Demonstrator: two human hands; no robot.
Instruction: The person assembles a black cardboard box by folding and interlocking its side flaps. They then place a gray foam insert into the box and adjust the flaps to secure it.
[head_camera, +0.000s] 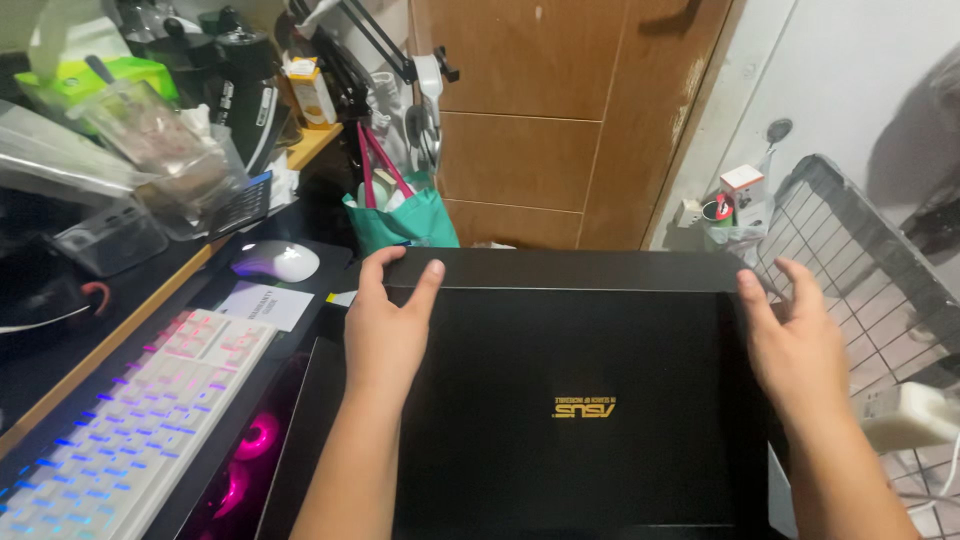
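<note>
A large flat black box (570, 400) with a small gold emblem on its lid lies in front of me. My left hand (385, 325) grips its far left corner, fingers curled over the far edge and thumb on the lid. Over at the far right corner, my right hand (795, 340) holds the box with its fingers wrapped around the side. Both forearms reach in from the bottom of the view.
A white backlit keyboard (130, 420) and a white mouse (277, 260) sit on the desk at left, below cluttered shelves. A teal bag (405, 220) stands behind the box by a wooden door (560, 120). A black wire rack (860, 250) is at right.
</note>
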